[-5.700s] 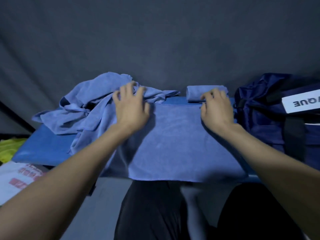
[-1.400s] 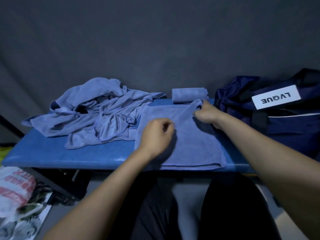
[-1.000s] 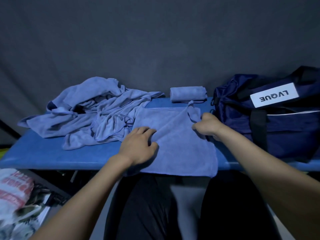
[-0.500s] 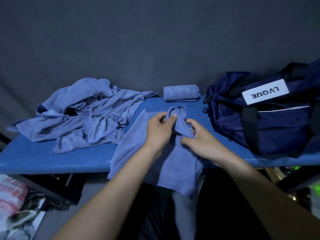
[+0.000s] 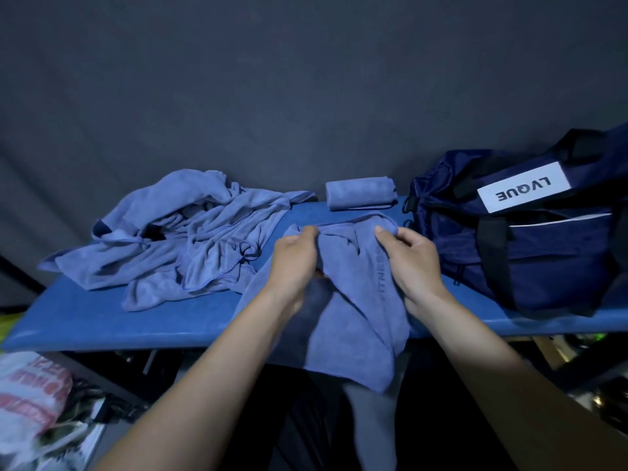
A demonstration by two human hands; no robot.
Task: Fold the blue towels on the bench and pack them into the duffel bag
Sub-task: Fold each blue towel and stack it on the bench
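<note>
Blue towel (image 5: 353,321) is lying bunched at the bench's (image 5: 102,321) near edge, long axis running far-to-near, lower end hanging over the edge. Left hand (image 5: 299,263) and right hand (image 5: 411,263) are each gripping its far edge with curled fingers. A rolled towel (image 5: 360,192) is lying crosswise at the bench's back. A crumpled towel pile (image 5: 176,239) is sitting to the left. The navy duffel bag (image 5: 543,253) is standing at right; its contents cannot be made out.
</note>
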